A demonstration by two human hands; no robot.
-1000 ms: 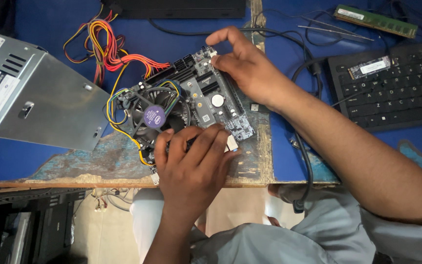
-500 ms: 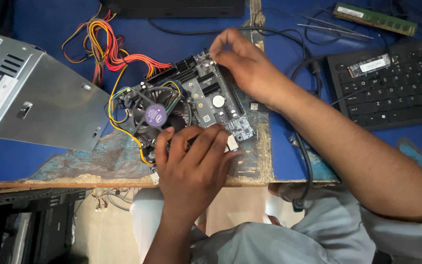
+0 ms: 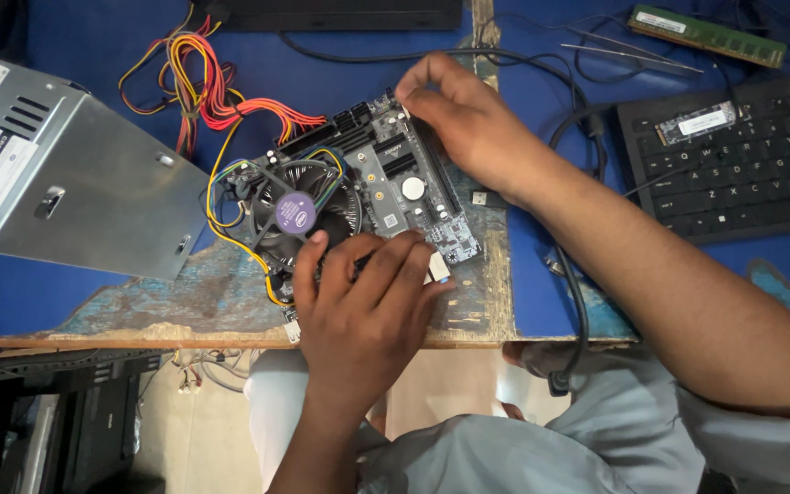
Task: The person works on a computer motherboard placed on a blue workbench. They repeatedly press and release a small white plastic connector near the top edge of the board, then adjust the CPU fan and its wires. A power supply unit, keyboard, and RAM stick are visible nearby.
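A small motherboard [image 3: 395, 174] lies tilted on the blue table, with a round black cooler fan [image 3: 296, 212] on its left half. My left hand [image 3: 368, 302] lies over the board's near edge, with the fingers spread flat and the fingertips beside the fan. My right hand [image 3: 473, 128] covers the far right edge. Its curled fingertips are at the far corner by the long slots. What is under those fingers is hidden.
A grey metal power supply [image 3: 66, 174] sits at the left, and its red, yellow and orange wires [image 3: 212, 91] run to the board. At the right are a black keyboard [image 3: 742, 174] with a small drive stick [image 3: 697, 122] on it, a green memory stick [image 3: 706, 35], and a black cable [image 3: 578, 302] over the worn table edge [image 3: 139, 338].
The fingertips of my right hand have drawn slightly nearer along the board's far corner. My left hand and the board have stayed in place.
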